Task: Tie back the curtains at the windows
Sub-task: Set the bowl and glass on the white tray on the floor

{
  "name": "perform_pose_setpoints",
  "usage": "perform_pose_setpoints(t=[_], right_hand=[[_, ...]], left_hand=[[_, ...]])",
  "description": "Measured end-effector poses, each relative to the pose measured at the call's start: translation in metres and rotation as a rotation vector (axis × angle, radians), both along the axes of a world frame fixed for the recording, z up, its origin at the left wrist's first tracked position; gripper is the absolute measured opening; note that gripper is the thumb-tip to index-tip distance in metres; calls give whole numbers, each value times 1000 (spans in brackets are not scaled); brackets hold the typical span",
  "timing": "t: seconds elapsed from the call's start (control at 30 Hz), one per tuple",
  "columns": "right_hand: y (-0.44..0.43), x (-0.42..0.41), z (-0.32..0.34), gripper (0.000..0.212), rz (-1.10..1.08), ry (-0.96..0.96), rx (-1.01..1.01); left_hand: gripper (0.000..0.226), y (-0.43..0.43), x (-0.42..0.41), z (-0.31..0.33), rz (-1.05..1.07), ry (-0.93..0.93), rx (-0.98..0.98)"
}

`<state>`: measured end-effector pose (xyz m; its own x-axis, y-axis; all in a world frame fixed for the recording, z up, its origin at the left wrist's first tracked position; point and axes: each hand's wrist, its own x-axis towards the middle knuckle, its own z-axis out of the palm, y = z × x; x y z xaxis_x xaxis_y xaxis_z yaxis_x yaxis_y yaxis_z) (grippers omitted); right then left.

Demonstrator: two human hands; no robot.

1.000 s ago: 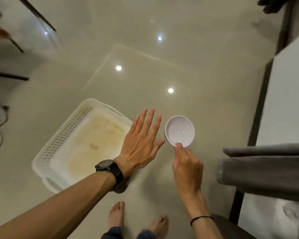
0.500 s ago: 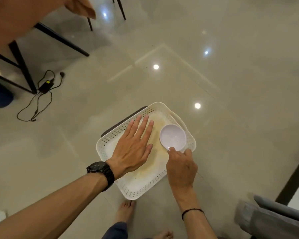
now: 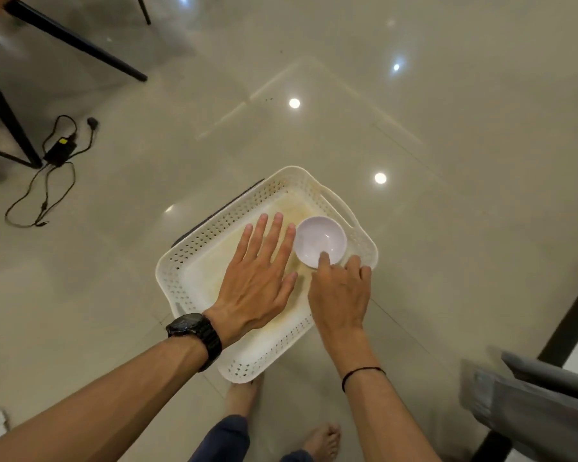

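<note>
View from above, looking down at a glossy tiled floor (image 3: 447,161). A white perforated basket (image 3: 187,261), its bottom stained yellowish, lies on the floor near the person's bare feet. The left hand (image 3: 257,281), with a black watch (image 3: 197,331) at the wrist, is spread palm down over the basket, fingers straight and holding nothing. The right hand (image 3: 341,295) pinches the near rim of a small pale bowl (image 3: 317,238) over the basket's right end, thumb inside, fingers curled outside. The grey curtain (image 3: 541,415) hangs in folds at the lower right edge, well apart from both hands. A black power adapter (image 3: 60,150) and its cable lie on the floor at far left.
</note>
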<state>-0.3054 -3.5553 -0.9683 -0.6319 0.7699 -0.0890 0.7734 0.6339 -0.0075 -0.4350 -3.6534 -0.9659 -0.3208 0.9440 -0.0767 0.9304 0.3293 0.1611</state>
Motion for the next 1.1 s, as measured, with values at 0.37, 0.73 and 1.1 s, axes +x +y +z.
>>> perform_pose_setpoints(t=[0.37,0.73,1.1], right_hand=[[41,132,54,63,-263,227,-7],[39,380,56,78,-695,159,47],[-21,587,-23,84,-1152,11,-108]], left_hand=[[73,108,109,45,-231,-42,187],[82,170,341,41,-656,-9,169],[92,158,532,-22,-1143,-8,-45]])
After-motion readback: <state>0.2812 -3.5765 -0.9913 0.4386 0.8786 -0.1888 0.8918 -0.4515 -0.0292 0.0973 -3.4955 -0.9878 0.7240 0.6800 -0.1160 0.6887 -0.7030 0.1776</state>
